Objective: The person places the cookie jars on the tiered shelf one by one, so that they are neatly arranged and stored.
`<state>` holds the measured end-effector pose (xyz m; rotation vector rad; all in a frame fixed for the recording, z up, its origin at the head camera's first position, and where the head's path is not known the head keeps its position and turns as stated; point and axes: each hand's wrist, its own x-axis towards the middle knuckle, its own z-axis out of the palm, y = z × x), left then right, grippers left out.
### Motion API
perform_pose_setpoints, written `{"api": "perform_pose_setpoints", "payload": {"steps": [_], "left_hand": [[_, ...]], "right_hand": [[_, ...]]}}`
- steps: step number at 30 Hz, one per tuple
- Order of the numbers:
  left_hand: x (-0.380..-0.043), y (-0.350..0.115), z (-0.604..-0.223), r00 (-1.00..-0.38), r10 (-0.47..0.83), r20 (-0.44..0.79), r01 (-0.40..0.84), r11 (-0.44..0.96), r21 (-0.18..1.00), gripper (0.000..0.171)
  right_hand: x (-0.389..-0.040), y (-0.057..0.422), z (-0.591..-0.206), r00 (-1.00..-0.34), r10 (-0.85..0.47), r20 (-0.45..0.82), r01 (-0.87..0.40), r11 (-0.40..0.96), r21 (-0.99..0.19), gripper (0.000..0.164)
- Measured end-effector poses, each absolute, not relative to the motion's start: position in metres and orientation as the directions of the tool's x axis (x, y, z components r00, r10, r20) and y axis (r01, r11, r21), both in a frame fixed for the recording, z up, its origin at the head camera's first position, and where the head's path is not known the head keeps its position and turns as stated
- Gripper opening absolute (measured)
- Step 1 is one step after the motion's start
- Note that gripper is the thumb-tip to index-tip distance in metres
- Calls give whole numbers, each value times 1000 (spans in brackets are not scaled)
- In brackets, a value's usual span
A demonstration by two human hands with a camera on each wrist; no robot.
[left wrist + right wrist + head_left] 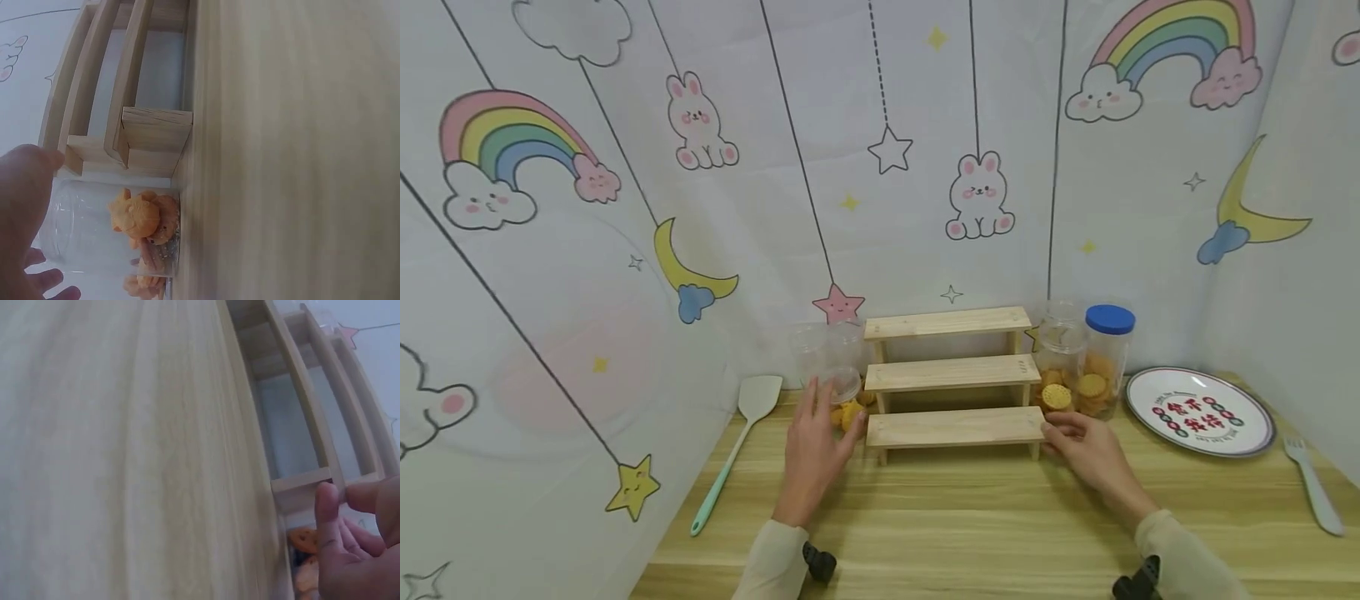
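Note:
A three-tier wooden step shelf [955, 427] stands on the table against the patterned backdrop. My right hand [1092, 454] is at the right end of its lowest board, with thumb and index finger pinching the board's edge in the right wrist view. To the left of the shelf are clear jars [84, 228] with orange-brown cookies [139, 215] in the bottom. My left hand [815, 458] is held in front of these jars, fingers extended and thumb spread toward the shelf's left side. Nothing shows in its grasp.
Right of the shelf stand a clear jar [1062, 340] of cookies and another with a blue lid [1109, 319]. Farther right lie a white plate [1165, 396] with red print and a pale fork [1317, 492]. A spatula [760, 397] with a mint handle lies at the left.

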<state>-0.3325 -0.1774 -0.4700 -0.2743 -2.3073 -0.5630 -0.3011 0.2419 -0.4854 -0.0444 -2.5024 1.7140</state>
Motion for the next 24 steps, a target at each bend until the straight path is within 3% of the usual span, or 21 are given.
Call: {"api": "perform_pose_setpoints", "payload": {"steps": [9,17,24], "left_hand": [[-345,-175,-474,-742,-85,665,371,774,513,55],[-352,-177,-479,-738,-128,663,384,728,567,58],[-354,-176,-481,-776,-183,603,339,687,643,60]], "right_hand": [[-304,240,-487,-997,65,48,-27,287,-957,46],[-304,242,-485,-999,43,33,-22,249,-968,47],[-304,243,-488,-999,39,36,-26,233,-972,47]]}}
